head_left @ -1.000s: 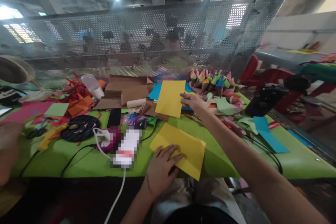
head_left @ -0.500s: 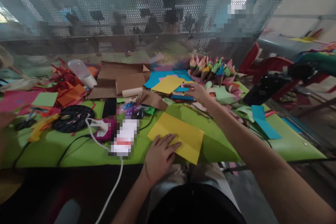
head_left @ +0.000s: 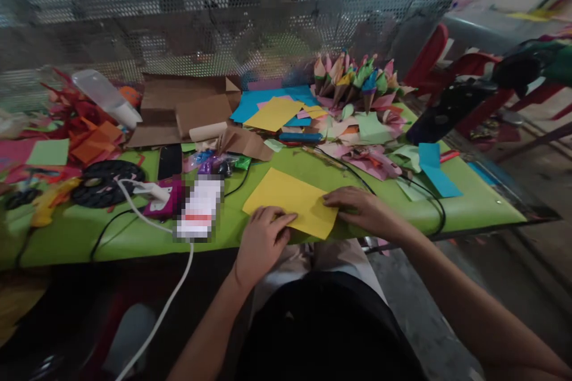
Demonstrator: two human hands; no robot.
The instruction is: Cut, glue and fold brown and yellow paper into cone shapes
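Note:
A yellow sheet of paper (head_left: 292, 199) lies at the front of the green table, right before me. My left hand (head_left: 263, 238) grips its lower left edge, fingers bent and thumb on the sheet. At the right corner, my right hand (head_left: 364, 211) has its fingers on top and the thumb tucked low, holding that edge. Beyond the sheet, a blue pen-like object (head_left: 299, 137) lies near another yellow sheet (head_left: 274, 113), which rests on blue paper (head_left: 245, 106).
Left of the sheet are a phone (head_left: 199, 214) with a white cable, a purple power block (head_left: 165, 199), a black round tray (head_left: 107, 183) and a yellow glue gun (head_left: 56, 202). Paper cones (head_left: 353, 80) stand at the back right. A blue strip (head_left: 435, 169) lies rightward.
My right hand has come back from the paper pile to the right corner of the yellow sheet. My left hand stays at the sheet's lower left. The view has tilted down.

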